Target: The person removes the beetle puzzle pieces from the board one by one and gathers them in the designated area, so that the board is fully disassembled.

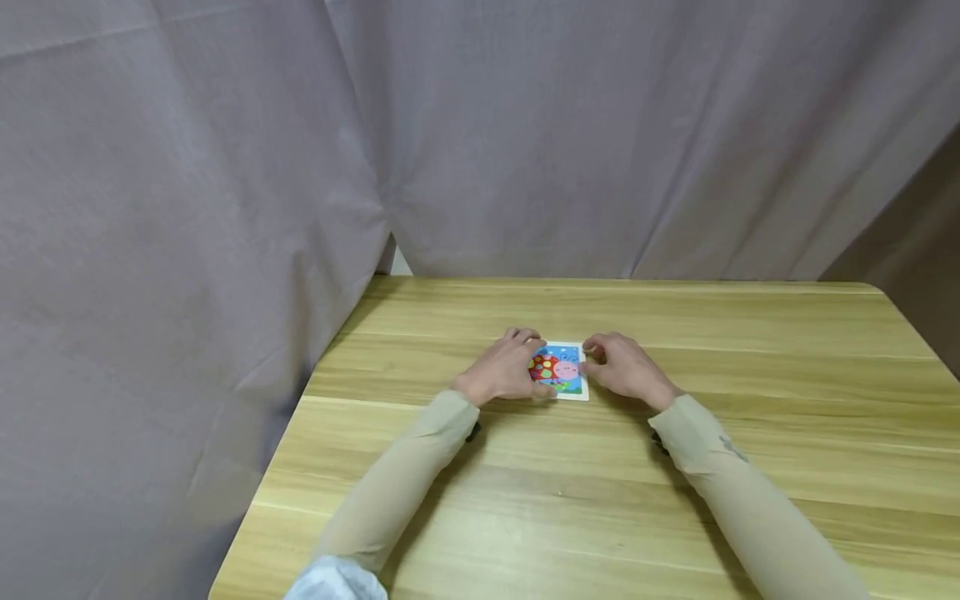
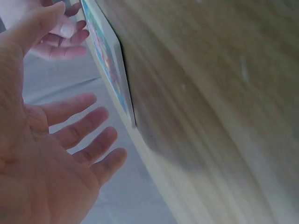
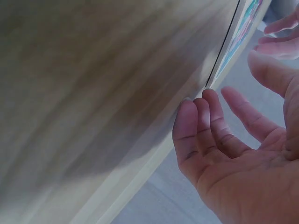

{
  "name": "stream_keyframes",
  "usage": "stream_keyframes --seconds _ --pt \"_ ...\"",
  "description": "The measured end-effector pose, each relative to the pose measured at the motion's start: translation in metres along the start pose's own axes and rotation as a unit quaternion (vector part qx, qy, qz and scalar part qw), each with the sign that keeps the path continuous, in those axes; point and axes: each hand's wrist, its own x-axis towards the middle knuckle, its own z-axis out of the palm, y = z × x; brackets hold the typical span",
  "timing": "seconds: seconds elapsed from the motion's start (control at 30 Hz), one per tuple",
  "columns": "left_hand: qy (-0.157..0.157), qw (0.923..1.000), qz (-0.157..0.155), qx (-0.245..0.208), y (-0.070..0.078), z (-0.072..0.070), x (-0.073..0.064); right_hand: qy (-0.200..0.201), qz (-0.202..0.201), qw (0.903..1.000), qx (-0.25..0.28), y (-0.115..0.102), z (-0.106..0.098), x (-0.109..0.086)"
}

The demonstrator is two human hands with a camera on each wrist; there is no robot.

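Observation:
A small, flat square picture board lies on the wooden table, with a white border, a blue background, a pink cartoon face and a red body with coloured spots. My left hand is over its left side and hides part of the picture. In the left wrist view that hand's fingers are spread and loosely bent, with nothing in them. At the board's right edge is my right hand, its fingers gently curved. The right wrist view shows the fingers close to the board's edge; whether they touch it I cannot tell.
The light wooden table has a rounded far right corner. A grey curtain hangs behind the table's far edge and along its left side. A darker brown cloth hangs at the right.

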Motion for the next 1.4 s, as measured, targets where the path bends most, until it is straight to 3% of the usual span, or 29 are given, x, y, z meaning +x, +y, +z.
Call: stream_keyframes --seconds 0.3,0.6,1.0,1.4 --pt "-0.024 0.9995 0.016 0.012 0.001 0.01 0.006 -0.009 -0.019 0.9997 -0.014 -0.002 0.003 0.011" --pt "-0.028 0.9993 0.011 0.02 0.002 0.007 0.007 -0.026 -0.006 0.9994 -0.022 -0.002 0.002 0.017" --pt "-0.027 0.9995 0.007 0.016 0.005 0.009 0.007 -0.064 0.019 0.9977 0.012 0.001 0.001 0.026" --pt "-0.033 0.9993 0.005 0.014 0.005 0.009 0.007 -0.042 0.022 0.9979 0.044 0.004 0.005 0.03"
